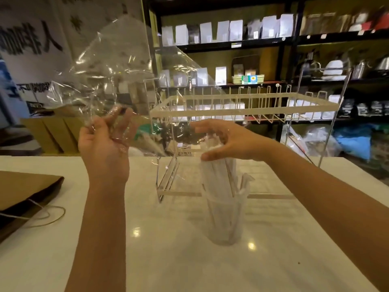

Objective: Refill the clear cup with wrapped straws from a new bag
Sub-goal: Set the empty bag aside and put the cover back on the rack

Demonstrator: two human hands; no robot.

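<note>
Crinkled clear bag in left hand, paper-wrapped straws in cup.

**Clear plastic, white paper, brown bag**

The cup is clear, its straws wrapped in white. Left of the cup, the bag is see-through with bright glints. Behind the cup stands a cream wire rack. Far left of the cup lies a brown paper bag. The counter is glossy white.
</note>
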